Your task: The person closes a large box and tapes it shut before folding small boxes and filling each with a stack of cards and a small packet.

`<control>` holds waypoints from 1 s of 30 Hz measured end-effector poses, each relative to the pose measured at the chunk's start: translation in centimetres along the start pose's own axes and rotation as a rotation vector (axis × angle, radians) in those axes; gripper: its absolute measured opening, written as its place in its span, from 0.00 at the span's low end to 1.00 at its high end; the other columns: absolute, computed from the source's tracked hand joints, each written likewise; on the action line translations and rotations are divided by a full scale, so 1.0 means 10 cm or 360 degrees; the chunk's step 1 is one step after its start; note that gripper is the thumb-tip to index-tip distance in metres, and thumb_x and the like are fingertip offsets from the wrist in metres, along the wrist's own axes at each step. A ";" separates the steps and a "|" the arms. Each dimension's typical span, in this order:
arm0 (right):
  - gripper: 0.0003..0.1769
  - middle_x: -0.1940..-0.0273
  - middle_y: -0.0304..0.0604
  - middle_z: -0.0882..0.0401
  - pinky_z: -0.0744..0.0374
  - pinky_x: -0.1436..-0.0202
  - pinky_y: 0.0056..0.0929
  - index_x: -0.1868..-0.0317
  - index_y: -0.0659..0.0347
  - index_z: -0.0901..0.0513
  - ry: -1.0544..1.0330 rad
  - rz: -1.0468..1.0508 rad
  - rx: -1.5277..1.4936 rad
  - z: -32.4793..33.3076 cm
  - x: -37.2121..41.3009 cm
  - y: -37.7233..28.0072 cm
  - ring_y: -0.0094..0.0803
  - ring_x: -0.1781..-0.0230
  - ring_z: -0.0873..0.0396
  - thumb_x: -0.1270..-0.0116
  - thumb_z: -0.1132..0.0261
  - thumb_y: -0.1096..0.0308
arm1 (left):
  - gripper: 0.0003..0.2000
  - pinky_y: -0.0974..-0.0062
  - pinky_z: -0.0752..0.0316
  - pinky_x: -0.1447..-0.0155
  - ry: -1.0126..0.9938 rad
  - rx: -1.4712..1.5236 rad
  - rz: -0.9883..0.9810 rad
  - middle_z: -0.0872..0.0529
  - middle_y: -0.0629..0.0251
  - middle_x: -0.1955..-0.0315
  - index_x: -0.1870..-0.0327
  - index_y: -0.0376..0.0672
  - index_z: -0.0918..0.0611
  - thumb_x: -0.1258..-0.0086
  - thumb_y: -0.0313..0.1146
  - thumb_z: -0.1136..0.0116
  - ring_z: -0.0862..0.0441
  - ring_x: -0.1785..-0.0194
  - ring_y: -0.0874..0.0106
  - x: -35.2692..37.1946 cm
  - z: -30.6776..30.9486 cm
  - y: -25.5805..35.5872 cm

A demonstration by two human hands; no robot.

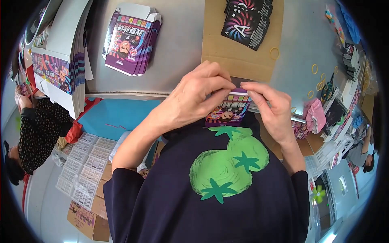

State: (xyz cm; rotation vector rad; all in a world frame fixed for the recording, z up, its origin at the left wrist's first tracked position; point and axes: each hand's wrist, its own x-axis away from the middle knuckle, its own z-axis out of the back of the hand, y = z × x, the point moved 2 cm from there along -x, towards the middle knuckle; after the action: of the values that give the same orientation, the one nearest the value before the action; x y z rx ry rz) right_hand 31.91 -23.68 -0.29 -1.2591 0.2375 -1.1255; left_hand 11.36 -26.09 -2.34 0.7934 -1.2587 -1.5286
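Both my hands hold a small purple printed box (227,111) close to my chest, just in front of the table edge. My left hand (194,97) grips its top left side with fingers curled over the upper flap. My right hand (273,107) pinches the top right side, thumb and fingers closed on the flap. The box's lower front shows cartoon artwork; its top is hidden by my fingers.
On the metal table (178,44) lie a fanned stack of flat purple boxes (131,38), a tall stack of flat cartons (60,56) at left, black card packs (245,24) on cardboard (227,52), and several rubber bands (320,79). A person (32,133) sits at left.
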 end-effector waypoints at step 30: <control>0.39 0.36 0.45 0.30 0.42 0.26 0.52 0.32 0.59 0.31 0.0505 0.0716 0.1168 -0.06 -0.65 0.27 0.42 0.33 0.34 0.46 0.28 0.70 | 0.51 0.64 0.18 0.53 0.0262 -0.0816 0.0044 0.35 0.52 0.38 0.29 0.39 0.35 0.60 0.36 0.19 0.19 0.51 0.58 0.15 0.30 -0.14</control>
State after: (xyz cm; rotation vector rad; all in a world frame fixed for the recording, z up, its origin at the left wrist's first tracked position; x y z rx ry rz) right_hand 29.76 -19.34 -5.48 -0.3473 0.2906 -0.8862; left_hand 7.80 -26.50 -2.78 0.5462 -0.7057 -1.6294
